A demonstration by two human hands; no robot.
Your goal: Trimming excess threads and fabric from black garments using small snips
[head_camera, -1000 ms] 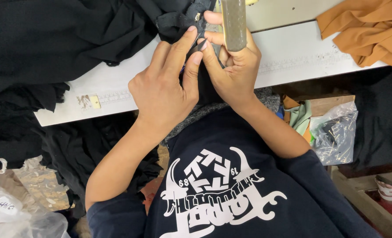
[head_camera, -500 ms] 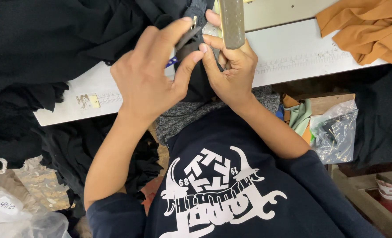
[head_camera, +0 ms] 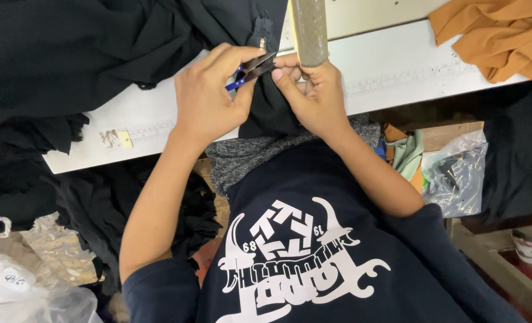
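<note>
My left hand (head_camera: 209, 96) grips a small pair of thread snips (head_camera: 251, 67) with a blue handle and dark blades that point right. The blade tips reach the fingertips of my right hand (head_camera: 314, 98), which pinches the edge of a black fabric piece (head_camera: 269, 113). That piece hangs over the front edge of the white worktable (head_camera: 397, 66), down toward my lap. Both hands work just in front of a dull grey-green upright bar (head_camera: 308, 30), which hides part of my right hand's fingers.
A large heap of black fabric (head_camera: 69, 54) covers the table's left side. An orange cloth (head_camera: 493, 36) lies at the back right. A clear plastic bag (head_camera: 454, 176) hangs under the table on the right, and more bags (head_camera: 15, 287) sit at lower left.
My left hand lifted off the right hand, swung left, then came back with the snips showing, blades at the pinched fabric. My right hand stayed near the bar.
</note>
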